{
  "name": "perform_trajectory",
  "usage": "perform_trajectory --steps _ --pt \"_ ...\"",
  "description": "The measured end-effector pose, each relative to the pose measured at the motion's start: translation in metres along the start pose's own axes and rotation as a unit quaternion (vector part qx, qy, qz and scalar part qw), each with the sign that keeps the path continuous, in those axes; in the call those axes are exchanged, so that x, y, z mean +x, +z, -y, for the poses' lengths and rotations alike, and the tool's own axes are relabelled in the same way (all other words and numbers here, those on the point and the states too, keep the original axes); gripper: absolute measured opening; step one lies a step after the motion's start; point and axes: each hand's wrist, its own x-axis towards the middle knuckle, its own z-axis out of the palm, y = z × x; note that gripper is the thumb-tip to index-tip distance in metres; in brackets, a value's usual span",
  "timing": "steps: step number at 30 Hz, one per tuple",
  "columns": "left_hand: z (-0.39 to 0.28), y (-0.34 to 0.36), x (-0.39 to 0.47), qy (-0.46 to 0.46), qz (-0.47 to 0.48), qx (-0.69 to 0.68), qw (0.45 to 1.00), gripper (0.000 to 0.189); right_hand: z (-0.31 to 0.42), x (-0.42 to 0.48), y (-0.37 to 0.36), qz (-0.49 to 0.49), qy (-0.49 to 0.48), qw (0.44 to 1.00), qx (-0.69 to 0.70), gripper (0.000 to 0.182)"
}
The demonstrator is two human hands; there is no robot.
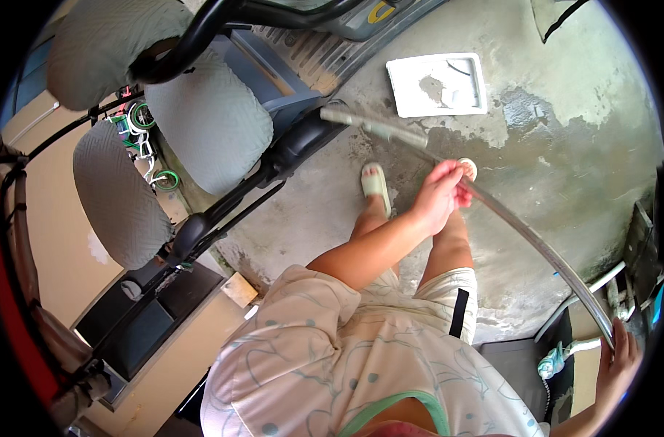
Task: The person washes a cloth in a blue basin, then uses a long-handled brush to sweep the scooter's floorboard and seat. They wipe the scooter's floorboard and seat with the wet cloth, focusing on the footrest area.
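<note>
A long shiny metal pole (529,232) runs from the lower right up towards the centre, bent by the lens. My left hand (441,194) closes around its middle, above my right foot. At the far right, my right hand (619,352) grips the pole near its lower end. Beyond my left hand the pole leads to a pale, flat bar-like head (374,127), blurred, perhaps a squeegee or a mop. This head lies between the vehicle's black frame and a shallow white tray (395,90). Whether the head touches the floor I cannot tell.
On the left stands a vehicle with grey fabric-covered seats (209,120) and a black tubular frame (277,158). The concrete floor (561,180) has wet patches. A small bicycle (143,142) shows behind the seats. Pipes (608,278) and a dark bin-like object (509,363) are at the lower right.
</note>
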Motion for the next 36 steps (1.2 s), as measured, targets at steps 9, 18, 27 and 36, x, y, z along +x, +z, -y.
perform_trajectory --steps 9,18,27,36 --pt "0.002 -0.140 -0.088 -0.099 -0.113 0.178 0.973 0.035 0.160 0.067 -0.017 -0.079 -0.176 0.968 -0.160 0.020" --pt "-0.012 -0.233 -0.192 0.401 -0.180 0.725 0.531 0.051 0.408 0.082 0.014 0.023 -0.384 0.909 -0.162 0.004" --pt "-0.050 -0.392 -0.222 0.388 -0.326 0.317 0.801 0.012 0.574 0.033 0.117 -0.236 -0.654 0.719 0.015 0.024" --pt "-0.079 -0.483 -0.233 0.153 -0.113 0.242 0.951 0.016 0.450 0.023 0.228 -0.031 -0.374 0.915 0.150 0.035"
